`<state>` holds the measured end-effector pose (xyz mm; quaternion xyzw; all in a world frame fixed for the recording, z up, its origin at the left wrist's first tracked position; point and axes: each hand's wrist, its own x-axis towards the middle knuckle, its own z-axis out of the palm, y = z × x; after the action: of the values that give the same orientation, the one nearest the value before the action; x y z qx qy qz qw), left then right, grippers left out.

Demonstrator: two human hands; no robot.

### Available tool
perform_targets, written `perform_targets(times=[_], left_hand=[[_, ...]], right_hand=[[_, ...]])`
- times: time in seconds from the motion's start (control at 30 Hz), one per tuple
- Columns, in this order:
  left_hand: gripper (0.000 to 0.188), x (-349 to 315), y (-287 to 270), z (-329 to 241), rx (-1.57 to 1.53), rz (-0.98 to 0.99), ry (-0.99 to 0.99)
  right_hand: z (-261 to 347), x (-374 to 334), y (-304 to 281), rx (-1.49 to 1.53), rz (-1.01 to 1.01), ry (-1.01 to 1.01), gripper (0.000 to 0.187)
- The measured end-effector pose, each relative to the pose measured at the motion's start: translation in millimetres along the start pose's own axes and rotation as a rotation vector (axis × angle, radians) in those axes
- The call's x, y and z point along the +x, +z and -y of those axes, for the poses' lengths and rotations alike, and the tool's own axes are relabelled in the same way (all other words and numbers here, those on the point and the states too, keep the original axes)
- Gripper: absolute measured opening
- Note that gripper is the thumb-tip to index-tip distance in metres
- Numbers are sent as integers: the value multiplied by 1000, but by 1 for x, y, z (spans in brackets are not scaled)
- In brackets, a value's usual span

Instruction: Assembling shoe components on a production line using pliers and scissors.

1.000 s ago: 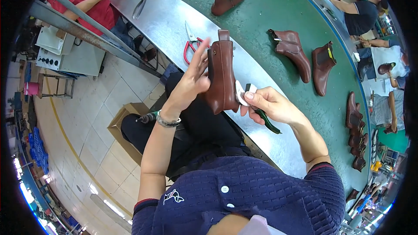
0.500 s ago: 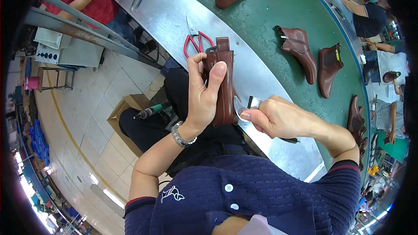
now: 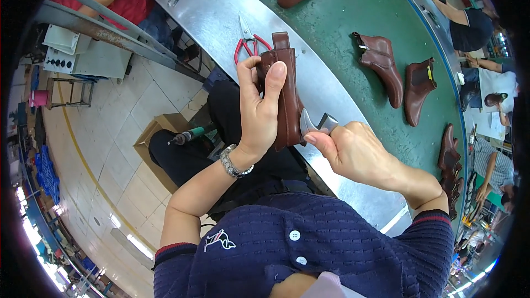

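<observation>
Brown ankle boot (image 3: 287,99) sits upright in our left hand (image 3: 259,113) above our lap, fingers wrapped around its shaft, thumb pressed along the front. Our right hand (image 3: 353,151) curls its fingers closed around a metal tool (image 3: 314,124) touching the boot's side. Red-handled scissors (image 3: 247,44) lie on the steel bench (image 3: 221,5) behind.

— What's she holding?
— A brown ankle boot (image 3: 287,96), gripped in the left hand (image 3: 259,110); the right hand (image 3: 353,151) presses a metal tool (image 3: 316,124) against its side.
— And beyond the boot?
— Red-handled scissors (image 3: 247,41) on the steel bench (image 3: 215,11).
</observation>
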<state>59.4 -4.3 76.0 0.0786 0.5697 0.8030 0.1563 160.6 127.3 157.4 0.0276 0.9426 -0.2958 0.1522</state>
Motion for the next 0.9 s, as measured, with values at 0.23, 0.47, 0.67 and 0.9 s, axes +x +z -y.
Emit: perform_targets(times=[0.23,0.47,0.67,0.9], left_hand=[[42,20,-10,-4,-116,41,-91],[42,19,-14,-4,-109,64,-88],[40,3,-14,-3,-55,102,-53],[41,1,-13,-6,4,72,13]], right_hand=[[-3,13,6,348,49,107,60],[-12,12,3,685,209,232,67],[-20,27,-12,652,525,162,73],[5,35,-42,106,479,66,72]])
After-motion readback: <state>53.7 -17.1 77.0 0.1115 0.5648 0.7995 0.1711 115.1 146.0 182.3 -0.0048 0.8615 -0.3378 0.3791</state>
